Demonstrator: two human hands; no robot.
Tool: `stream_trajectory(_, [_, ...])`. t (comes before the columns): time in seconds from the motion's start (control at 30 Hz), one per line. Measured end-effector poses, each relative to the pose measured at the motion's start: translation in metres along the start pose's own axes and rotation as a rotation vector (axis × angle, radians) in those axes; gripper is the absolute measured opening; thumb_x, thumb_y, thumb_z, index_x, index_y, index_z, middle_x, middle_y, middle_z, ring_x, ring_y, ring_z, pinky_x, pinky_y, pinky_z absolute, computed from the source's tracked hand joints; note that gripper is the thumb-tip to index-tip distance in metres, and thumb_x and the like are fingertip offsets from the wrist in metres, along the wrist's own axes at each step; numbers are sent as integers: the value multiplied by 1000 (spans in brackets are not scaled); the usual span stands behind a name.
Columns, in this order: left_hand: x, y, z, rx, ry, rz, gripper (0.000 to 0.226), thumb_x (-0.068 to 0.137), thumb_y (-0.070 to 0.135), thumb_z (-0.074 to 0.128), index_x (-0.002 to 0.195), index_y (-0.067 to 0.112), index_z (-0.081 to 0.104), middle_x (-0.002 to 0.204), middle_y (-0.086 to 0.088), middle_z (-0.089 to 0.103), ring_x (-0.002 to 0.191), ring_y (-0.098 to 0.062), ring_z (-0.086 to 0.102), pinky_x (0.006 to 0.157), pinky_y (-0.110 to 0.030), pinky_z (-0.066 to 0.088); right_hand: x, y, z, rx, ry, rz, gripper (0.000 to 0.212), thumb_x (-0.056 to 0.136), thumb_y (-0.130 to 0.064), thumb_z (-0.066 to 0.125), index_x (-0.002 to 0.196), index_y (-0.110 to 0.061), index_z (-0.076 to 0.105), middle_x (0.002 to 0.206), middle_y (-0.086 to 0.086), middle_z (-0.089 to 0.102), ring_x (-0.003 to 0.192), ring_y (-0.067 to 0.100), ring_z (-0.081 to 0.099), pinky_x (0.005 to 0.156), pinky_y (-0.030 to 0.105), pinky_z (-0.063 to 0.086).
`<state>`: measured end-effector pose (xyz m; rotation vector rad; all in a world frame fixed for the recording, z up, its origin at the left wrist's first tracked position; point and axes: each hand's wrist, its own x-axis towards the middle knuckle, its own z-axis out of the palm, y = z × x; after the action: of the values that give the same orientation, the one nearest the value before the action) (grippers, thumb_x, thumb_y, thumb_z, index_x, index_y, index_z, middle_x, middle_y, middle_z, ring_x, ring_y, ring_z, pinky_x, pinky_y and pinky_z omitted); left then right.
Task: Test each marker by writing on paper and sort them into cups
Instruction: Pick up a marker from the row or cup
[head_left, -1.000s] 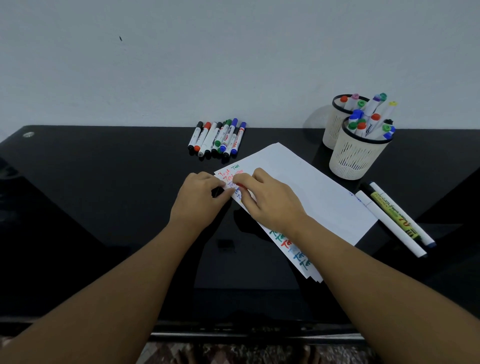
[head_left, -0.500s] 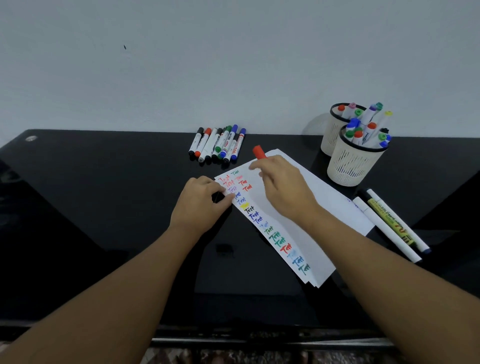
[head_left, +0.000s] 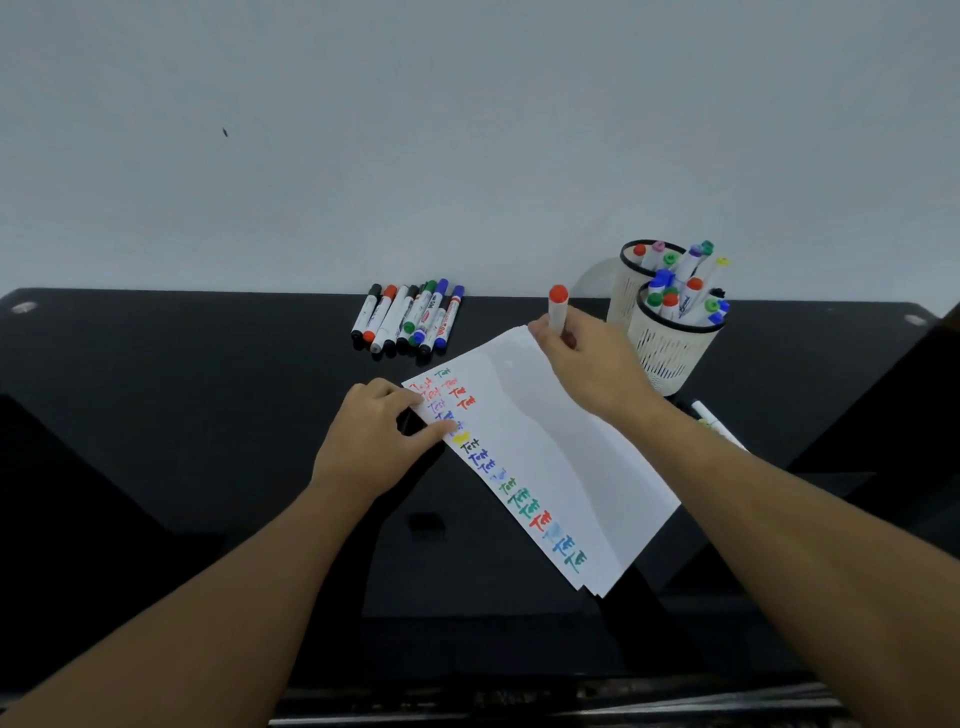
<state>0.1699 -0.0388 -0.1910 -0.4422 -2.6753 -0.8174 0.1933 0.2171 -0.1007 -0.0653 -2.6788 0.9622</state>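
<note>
Black glossy table (head_left: 156, 415), back edge vs. a plain pale wall (head_left: 467, 130). Left half of the table is bare dark surface; near edge in front of the paper is also bare.

Paper stack (head_left: 550, 467) lies diagonal at mid-table, one corner toward the back edge, one toward the near edge. Its left margin carries a column of "Test" scribbles in red, blue, yellow, black, green.

L hand (head_left: 374, 441) sits at the paper's left edge, fingertips pressing on the sheet; fingers curl around a small dark thing, can't tell what it is.

R hand (head_left: 587, 364) is raised over the paper's back corner, fingers wrapped round a red marker (head_left: 558, 306), white barrel, red end pointing up, just left of the cups.

Row of untested markers (head_left: 408, 322) lies side by side at the back edge, left of the paper, well apart from both hands; caps black, red, green, blue.

Two pale slotted cups w/ dark rims at the back right: front cup (head_left: 670, 348) and rear cup (head_left: 631, 291), touching or nearly so. Both hold upright markers, mixed caps: red, green, blue, purple, pink, yellow.

A loose white marker (head_left: 714, 423) lies on the table right of the paper, partly hidden by the R forearm.
</note>
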Motion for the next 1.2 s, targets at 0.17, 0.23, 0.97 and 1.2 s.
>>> stream_trajectory(0.17, [1, 1, -1, 4, -18, -3, 62, 77, 69, 70, 117, 21, 74, 110, 12, 58, 107, -10, 46, 85, -27, 42, 24, -5, -32, -32, 144, -1, 43, 104, -43, 46, 85, -9, 65, 72, 4, 66, 70, 24, 62, 69, 45, 52])
stream_trajectory(0.23, [1, 0, 0, 0, -18, -1, 63, 77, 69, 70, 117, 21, 74, 110, 12, 58, 106, -10, 46, 86, -27, 42, 37, -5, -51, -56, 206, -28, 28, 104, -39, 48, 109, -13, 60, 77, -4, 66, 77, 20, 64, 74, 42, 54])
stream_trajectory(0.97, [4, 0, -1, 9, -30, -5, 75, 71, 79, 61, 119, 23, 74, 109, 15, 56, 103, -7, 46, 84, -25, 39, 122, 42, -112, -194, 242, 225, 48, 93, -53, 69, 129, -25, 53, 108, 3, 70, 99, 24, 67, 94, 46, 55])
stream_trajectory(1.2, [2, 0, -1, 1, -19, -8, 69, 72, 75, 66, 116, 23, 75, 109, 14, 56, 103, -7, 47, 85, -24, 39, 104, 19, -88, -390, 310, -58, 22, 101, -41, 56, 116, -25, 59, 91, -2, 66, 97, 26, 65, 93, 46, 48])
